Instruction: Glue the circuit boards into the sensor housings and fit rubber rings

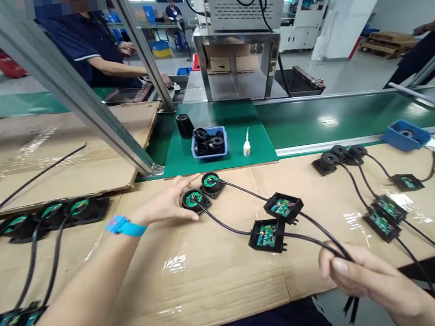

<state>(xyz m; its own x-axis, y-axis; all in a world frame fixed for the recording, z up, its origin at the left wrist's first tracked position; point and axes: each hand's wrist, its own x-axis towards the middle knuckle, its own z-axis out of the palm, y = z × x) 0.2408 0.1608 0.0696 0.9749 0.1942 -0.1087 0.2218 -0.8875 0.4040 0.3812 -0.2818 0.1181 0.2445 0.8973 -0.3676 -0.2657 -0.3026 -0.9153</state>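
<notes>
My left hand (170, 201), with a blue band on the wrist, curls round a round black housing (193, 199) with a green ring-shaped circuit board inside. A second round housing (211, 183) sits against it, near my fingertips. From each one a black cable runs to a square black box, the upper box (283, 206) and the lower box (267, 234), both with green circuit boards showing. My right hand (362, 269) is closed on the two black cables (311, 225) that leave these boxes. Their loose ends hang below my fingers.
Similar wired units lie left (52, 212) and right (382, 215) on the cardboard-covered bench (219, 287). Behind are a blue bin (211, 156) of black rings, a small white bottle (246, 145), a black cup (185, 126), another blue bin (406, 136) and a slanting metal post (84, 106). A co-worker stands opposite.
</notes>
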